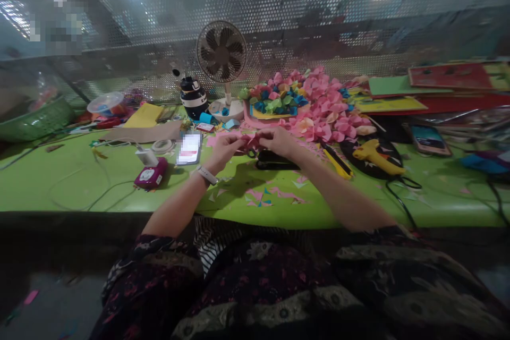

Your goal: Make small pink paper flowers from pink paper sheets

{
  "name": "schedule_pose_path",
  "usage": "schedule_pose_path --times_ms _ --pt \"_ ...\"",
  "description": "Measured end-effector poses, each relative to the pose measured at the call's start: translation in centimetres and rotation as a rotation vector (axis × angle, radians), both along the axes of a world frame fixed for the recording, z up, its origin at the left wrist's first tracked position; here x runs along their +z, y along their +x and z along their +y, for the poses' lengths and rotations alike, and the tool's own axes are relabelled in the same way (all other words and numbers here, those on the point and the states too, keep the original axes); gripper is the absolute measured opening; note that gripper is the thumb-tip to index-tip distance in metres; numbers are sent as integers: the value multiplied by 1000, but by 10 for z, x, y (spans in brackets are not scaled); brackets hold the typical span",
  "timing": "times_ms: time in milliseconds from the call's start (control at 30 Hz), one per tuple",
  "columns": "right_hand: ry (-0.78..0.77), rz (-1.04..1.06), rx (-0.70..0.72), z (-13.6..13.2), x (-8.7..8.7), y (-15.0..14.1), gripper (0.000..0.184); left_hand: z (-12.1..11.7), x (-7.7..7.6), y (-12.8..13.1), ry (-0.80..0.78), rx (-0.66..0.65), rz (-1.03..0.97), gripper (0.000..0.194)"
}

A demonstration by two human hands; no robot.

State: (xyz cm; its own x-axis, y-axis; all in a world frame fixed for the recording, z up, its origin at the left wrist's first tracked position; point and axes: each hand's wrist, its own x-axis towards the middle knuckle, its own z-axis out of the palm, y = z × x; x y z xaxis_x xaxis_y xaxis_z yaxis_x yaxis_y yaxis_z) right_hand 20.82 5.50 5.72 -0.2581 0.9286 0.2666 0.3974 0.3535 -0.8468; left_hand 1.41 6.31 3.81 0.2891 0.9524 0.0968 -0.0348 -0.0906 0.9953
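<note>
Between my two hands is a small pink paper piece (251, 141), folded or petal-like; its exact shape is hard to make out. My left hand (228, 150), with a white band at the wrist, pinches its left side. My right hand (278, 141) grips the right side with fingers closed. Just below my right hand lies a black stapler-like object (277, 160), partly covered by the hand. Pink paper flowers (322, 101) are heaped behind my right hand. Paper scraps (258, 196) are scattered on the green table (223, 210) below.
A yellow glue gun (376, 156) rests on a black pad, beside a yellow cutter knife (337, 162). Phones lie left (188, 149) and right (430, 139). A fan (222, 53) and a black bottle (193, 98) stand behind. A purple power adapter (150, 174) with cables sits at left.
</note>
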Motion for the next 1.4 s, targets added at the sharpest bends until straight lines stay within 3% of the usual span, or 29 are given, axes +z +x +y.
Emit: schedule_pose_path --times_ms 167,300,433,567,800,967,1100,1267,1400 --pt "-271 228 -32 -3 4 -4 13 -1 3 1 -105 39 -82 44" --pt "-346 402 -59 -2 3 -6 14 -2 0 2 -64 4 -98 43" --pt "-302 372 -66 -1 -1 -8 15 0 -6 2 -18 -42 -60 39" --pt "-236 245 -63 -5 1 -9 12 3 -9 4 0 -2 -54 39" --pt "133 -199 -16 -12 6 -4 12 5 -13 4 117 -40 38 38" --pt "296 -321 -20 -10 1 -2 19 12 -19 0 227 14 135 34" --pt "281 -357 80 -8 0 -1 24 14 -17 -3 245 19 155 35" --pt "154 -182 -72 -5 5 4 25 9 -10 -7 429 32 351 30" --pt "169 -231 -78 -3 2 4 25 7 -11 -7 587 19 495 19"
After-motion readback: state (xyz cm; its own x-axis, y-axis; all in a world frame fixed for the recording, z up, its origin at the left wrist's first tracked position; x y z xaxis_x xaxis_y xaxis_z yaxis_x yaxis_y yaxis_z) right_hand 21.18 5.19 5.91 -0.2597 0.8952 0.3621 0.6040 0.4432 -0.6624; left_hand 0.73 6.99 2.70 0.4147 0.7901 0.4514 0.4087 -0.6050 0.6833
